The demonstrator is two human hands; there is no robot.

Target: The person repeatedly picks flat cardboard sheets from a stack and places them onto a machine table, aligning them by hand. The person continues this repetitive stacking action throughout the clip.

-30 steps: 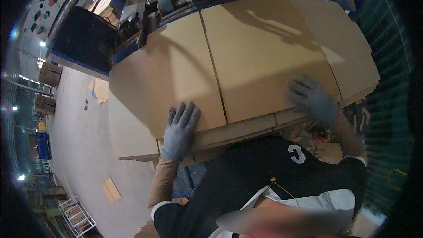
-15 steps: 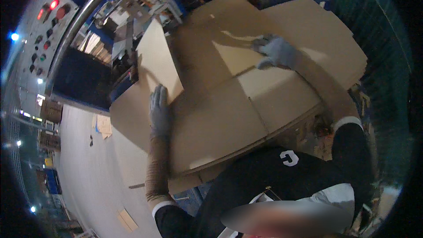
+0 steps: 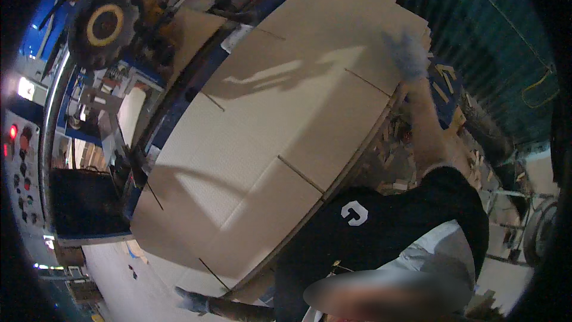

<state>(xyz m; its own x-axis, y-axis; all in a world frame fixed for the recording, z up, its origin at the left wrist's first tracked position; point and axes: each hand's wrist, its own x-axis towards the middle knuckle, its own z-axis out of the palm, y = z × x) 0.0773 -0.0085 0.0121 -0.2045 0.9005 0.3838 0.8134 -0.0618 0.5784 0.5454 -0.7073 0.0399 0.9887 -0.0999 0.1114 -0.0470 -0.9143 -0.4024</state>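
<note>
A large brown cardboard sheet (image 3: 262,113) with slots cut along its edges lies flat in front of me, on top of a stack of similar sheets. My left hand (image 3: 193,301), in a grey glove, is low beside the sheet's near left corner, fingers stretched out and nothing seen in them. Over the far right end of the cardboard is my right hand (image 3: 408,56), also gloved. Motion smears its fingers, and whether it touches the sheet I cannot tell.
Beyond the stack runs a blue machine with a dark round handwheel (image 3: 105,24). A control panel (image 3: 22,173) with a lit red lamp stands at the left, near a curved metal rail (image 3: 50,119). Cardboard scraps (image 3: 387,155) lie to the right, before a green curtain (image 3: 476,36).
My view has turned. The lifted pale cardboard piece by my left hand is no longer seen. My left hand has dropped toward the near corner; my right hand has moved to the far right end.
</note>
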